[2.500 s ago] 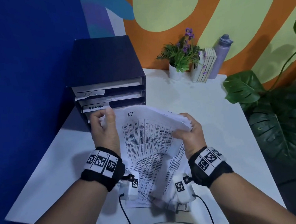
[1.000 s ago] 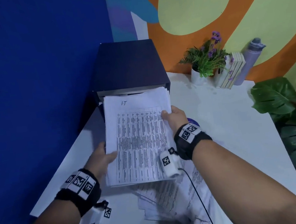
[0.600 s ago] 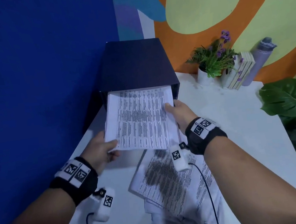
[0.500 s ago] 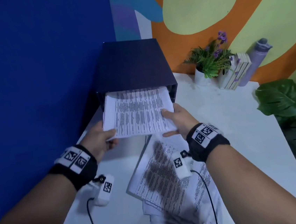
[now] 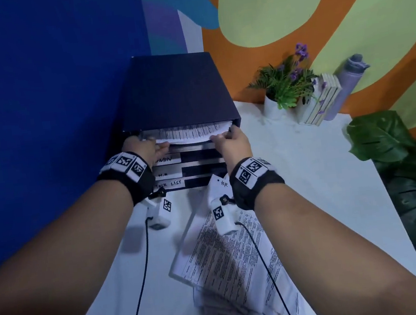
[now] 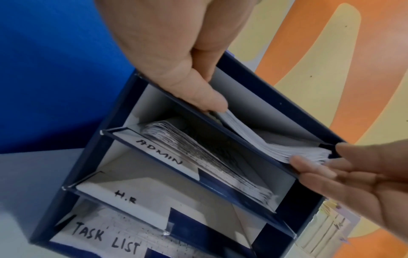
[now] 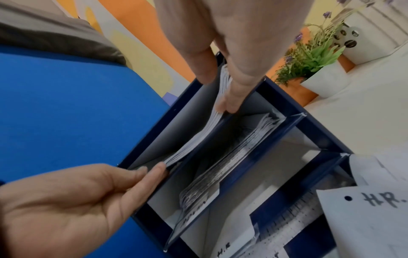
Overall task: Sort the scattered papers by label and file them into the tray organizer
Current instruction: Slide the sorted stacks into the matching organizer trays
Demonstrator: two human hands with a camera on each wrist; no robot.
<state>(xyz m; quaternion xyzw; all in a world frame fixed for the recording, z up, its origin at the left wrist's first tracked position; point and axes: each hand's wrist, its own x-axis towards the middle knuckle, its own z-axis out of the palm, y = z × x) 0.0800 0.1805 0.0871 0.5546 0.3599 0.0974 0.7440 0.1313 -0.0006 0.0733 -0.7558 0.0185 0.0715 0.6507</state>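
**Paper stack sitting in top tray, both hands at its front edge**

Head view: the dark blue tray organizer (image 5: 177,94) is standing at the back left of the white table (image 5: 318,171). A stack of papers (image 5: 189,133) is lying in the top slot, its front edge bowing slightly and protruding. The left hand (image 5: 144,150) is touching the stack's left front corner; the right hand (image 5: 231,142) is touching the right front corner. Lower shelves are showing labels ADMIN, H.R and TASK LIST. More loose papers (image 5: 227,252) are lying on the table under the right forearm, the top sheet marked H.R. A potted plant (image 5: 284,85), a slatted box (image 5: 321,101) and a lilac bottle (image 5: 348,83) are standing to the right, well apart from the organizer.

Left wrist view: the left hand (image 6: 176,52) is holding its fingers mostly straight, the thumb tip pressing against the stack (image 6: 264,139). The right hand (image 6: 357,174) is reaching in with extended fingers at the far corner. Filed sheets (image 6: 209,157) are lying in the ADMIN slot below.

Right wrist view: the right hand (image 7: 232,43) is pinching the stack's (image 7: 198,136) corner between thumb and a finger. The left hand (image 7: 77,200) is lying open-palmed, fingertips against the opposite corner.
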